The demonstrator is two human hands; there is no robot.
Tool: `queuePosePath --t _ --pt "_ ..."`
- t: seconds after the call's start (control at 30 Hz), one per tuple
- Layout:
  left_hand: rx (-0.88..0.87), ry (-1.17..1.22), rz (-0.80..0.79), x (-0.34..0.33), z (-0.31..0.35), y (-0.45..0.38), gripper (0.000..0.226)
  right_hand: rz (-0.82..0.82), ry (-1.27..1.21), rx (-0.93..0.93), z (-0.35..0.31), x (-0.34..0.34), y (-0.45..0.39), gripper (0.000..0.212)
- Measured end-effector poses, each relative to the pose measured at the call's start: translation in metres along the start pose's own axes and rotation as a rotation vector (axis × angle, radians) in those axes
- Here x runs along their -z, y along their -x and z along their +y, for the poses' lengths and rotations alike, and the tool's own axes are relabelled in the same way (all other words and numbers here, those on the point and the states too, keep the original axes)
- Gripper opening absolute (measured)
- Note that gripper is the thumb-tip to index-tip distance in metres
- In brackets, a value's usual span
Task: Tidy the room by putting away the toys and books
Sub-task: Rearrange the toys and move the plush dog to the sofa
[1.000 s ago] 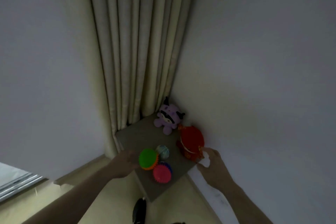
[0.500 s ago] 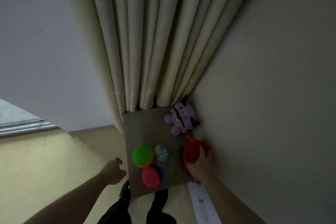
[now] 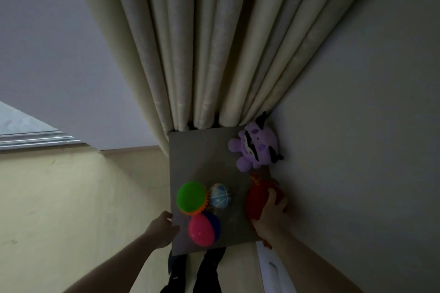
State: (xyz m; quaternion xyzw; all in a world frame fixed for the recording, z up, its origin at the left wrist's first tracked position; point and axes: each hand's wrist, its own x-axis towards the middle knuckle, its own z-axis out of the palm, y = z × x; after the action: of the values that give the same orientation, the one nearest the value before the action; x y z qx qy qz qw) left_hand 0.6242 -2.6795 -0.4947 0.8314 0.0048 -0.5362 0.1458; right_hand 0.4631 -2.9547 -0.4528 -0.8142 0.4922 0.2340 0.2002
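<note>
your right hand is wrapped around the red plush toy at the right edge of the grey bench. your left hand hangs loosely curled at the left edge, grip holding nothing. green ball, pink ball and small blue ball cluster near the front-left; the purple plush sits in the far-right corner by the curtain.

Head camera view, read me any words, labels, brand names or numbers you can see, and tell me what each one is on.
None can be read.
Purple plush, red toy under the right hand, green ball, pink ball and small blue ball: no lettering shows.
White sheet by the wall: one dark mark, too small and blurred to read.
</note>
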Motion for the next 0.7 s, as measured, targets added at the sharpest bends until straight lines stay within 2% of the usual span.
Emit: queuePosePath --t 0.1,0.2,0.3,0.4,0.47,0.53,0.63,0.7 --pt "0.041 0.148 0.036 -0.014 0.001 -0.029 0.059 -0.022 -0.028 0.019 -0.001 -0.002 -0.012 0.114" --pt "0.063 0.243 0.061 -0.032 -0.002 -0.052 0.028 -0.028 -0.117 -0.001 0.011 -0.002 -0.029 0.113" --pt "0.092 0.287 -0.038 -0.048 -0.01 -0.064 0.017 -0.037 -0.18 -0.022 0.022 -0.001 -0.037 0.118" --pt "0.048 0.354 -0.139 -0.052 -0.003 -0.06 0.022 -0.036 -0.175 -0.001 0.022 -0.002 -0.033 0.124" --pt "0.067 0.41 -0.085 -0.056 -0.002 -0.062 0.014 -0.008 -0.194 0.005 0.023 -0.003 -0.028 0.128" --pt "0.071 0.501 -0.043 -0.061 -0.005 -0.063 0.021 -0.001 -0.209 0.031 0.026 -0.004 -0.022 0.133" --pt "0.041 0.451 -0.006 -0.064 -0.007 -0.071 0.038 0.021 -0.224 0.052 0.028 -0.006 -0.021 0.14" --pt "0.012 0.425 0.021 -0.066 -0.004 -0.075 0.03 0.021 -0.205 0.049 0.029 -0.004 -0.023 0.143"
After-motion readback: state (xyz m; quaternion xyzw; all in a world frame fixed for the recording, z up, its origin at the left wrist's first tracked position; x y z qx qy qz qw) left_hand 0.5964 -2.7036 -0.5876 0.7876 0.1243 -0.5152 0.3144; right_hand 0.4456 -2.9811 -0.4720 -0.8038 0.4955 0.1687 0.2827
